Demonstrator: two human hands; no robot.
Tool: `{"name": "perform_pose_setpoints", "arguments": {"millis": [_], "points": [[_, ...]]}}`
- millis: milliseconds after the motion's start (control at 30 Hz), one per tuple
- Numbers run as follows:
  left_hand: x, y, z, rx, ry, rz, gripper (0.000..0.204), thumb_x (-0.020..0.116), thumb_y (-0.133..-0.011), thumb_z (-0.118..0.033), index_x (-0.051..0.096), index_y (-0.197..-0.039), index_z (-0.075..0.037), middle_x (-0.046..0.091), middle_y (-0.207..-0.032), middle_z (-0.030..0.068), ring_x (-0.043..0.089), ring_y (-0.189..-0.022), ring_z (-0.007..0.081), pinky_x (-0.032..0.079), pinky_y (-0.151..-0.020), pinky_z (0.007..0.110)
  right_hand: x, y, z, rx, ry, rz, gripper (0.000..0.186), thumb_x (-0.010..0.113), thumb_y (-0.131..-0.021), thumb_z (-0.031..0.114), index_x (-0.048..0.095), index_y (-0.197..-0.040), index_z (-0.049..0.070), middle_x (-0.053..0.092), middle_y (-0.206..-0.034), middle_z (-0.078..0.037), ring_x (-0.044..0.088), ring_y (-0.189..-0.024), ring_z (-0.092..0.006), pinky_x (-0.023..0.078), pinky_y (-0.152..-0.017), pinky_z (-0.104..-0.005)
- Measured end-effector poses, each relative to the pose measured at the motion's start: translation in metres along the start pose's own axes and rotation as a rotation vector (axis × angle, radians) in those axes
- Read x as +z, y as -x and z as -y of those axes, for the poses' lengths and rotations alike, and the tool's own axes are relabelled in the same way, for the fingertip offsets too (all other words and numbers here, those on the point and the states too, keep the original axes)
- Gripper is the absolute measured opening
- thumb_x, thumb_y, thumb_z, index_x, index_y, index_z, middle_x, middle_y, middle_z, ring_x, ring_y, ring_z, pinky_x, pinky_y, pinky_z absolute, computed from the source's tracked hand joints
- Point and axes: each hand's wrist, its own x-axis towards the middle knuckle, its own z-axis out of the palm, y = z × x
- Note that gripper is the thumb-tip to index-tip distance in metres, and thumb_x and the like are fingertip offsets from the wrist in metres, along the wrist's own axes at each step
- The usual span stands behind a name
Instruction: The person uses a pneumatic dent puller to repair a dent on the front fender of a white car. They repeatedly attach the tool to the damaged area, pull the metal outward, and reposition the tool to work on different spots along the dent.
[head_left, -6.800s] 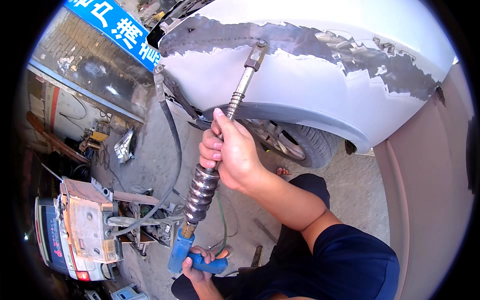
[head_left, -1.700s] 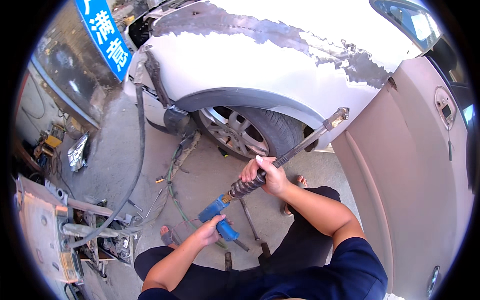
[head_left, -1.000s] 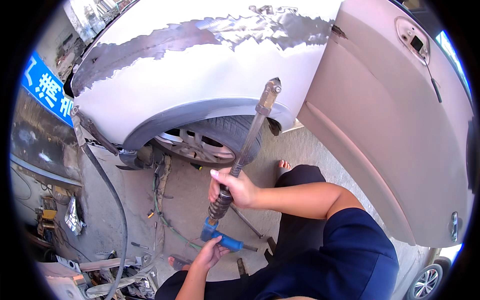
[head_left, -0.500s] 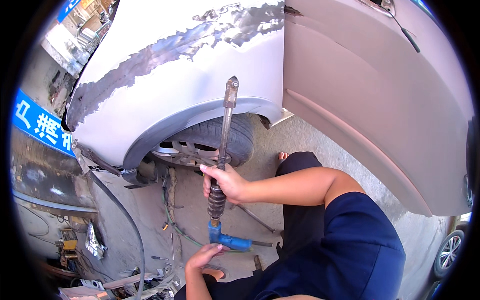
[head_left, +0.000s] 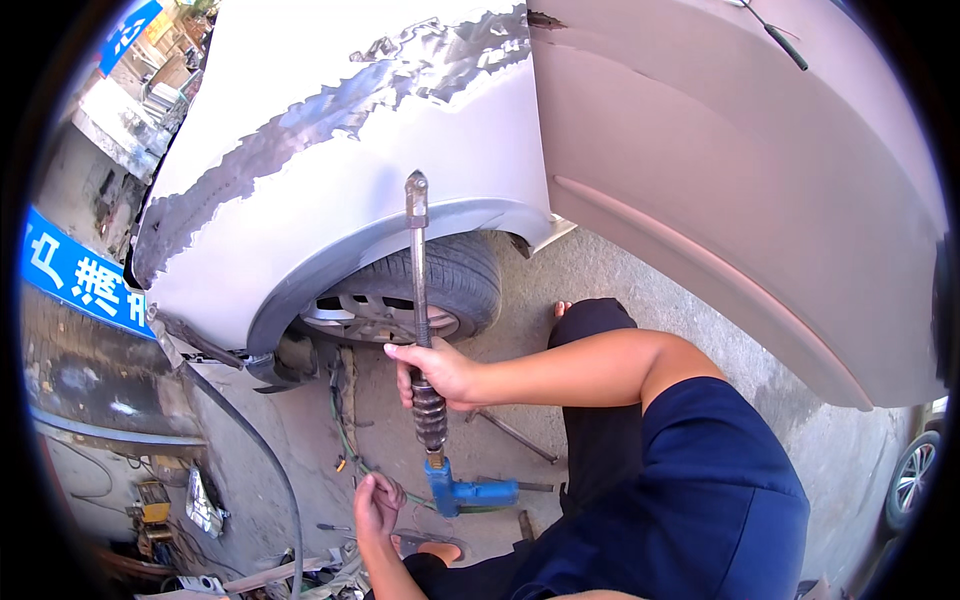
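My right hand (head_left: 440,374) is wrapped round a slide hammer (head_left: 419,275), a long metal rod with a ribbed dark weight. Its tip stands in front of a white car fender (head_left: 420,140); whether they touch I cannot tell. At the near end is a blue pistol-shaped handle (head_left: 484,493) with a cable leaving it. My left hand (head_left: 378,510) is held just left of that handle, apart from it, fingers curled in with nothing visible in them. Across the fender runs a jagged band of bare, dented metal (head_left: 300,135).
A wheel (head_left: 400,310) sits under the fender arch. The open car door (head_left: 720,190) fills the right. A black hose (head_left: 262,440) hangs at the left; a metal bar (head_left: 515,437) and scattered parts lie on the concrete floor. Another car's wheel (head_left: 912,480) shows far right.
My left hand has come off the blue handle, moving left and up, and its fingers have curled. The slide hammer's tip has shifted left and slightly down, with my right hand still gripping.
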Motion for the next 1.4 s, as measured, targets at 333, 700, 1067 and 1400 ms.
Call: {"name": "perform_pose_setpoints", "arguments": {"millis": [333,700,1067,1400], "points": [[0.0,-0.054,0.07,-0.855,-0.382,-0.028,0.068,0.054,-0.089,-0.045,0.044,-0.132,0.006,0.061,-0.115,0.0247,0.063,-0.102,0.0347,0.051,-0.086,0.04,0.009,-0.016,-0.014,0.111,0.05,0.128,0.05,0.056,-0.092,0.045,0.05,-0.062,0.005,0.052,-0.059,-0.009,0.055,-0.055,-0.02,0.047,-0.054,-0.0331],[-0.005,-0.048,0.096,-0.778,-0.081,0.001,0.068,0.058,-0.085,-0.044,0.043,-0.133,0.002,0.061,-0.109,0.022,0.064,-0.082,0.0317,0.052,-0.063,0.038,0.02,-0.013,-0.019,0.091,0.169,0.353,0.052,0.053,-0.094,0.041,0.049,-0.057,0.005,0.052,-0.055,-0.008,0.054,-0.048,-0.02,0.045,-0.049,-0.0333],[-0.037,-0.023,0.108,-0.514,-0.03,-0.602,0.032,0.061,-0.087,-0.038,0.058,-0.097,-0.009,0.062,-0.083,0.0085,0.062,-0.071,0.0249,0.052,-0.061,0.04,0.03,0.02,-0.012,-0.075,0.515,0.702,0.061,0.039,-0.101,0.041,0.057,-0.058,0.002,0.058,-0.058,-0.007,0.057,-0.056,-0.0166,0.048,-0.06,-0.03],[0.013,-0.008,0.032,0.331,-0.267,-0.983,0.022,0.061,-0.086,-0.017,0.05,-0.102,-0.005,0.057,-0.085,0.0074,0.057,-0.08,0.0201,0.048,-0.077,0.037,0.017,0.033,-0.032,-0.233,0.454,0.466,0.054,0.039,-0.102,0.033,0.059,-0.064,-0.001,0.06,-0.064,-0.009,0.058,-0.065,-0.0181,0.049,-0.067,-0.0338]]}}
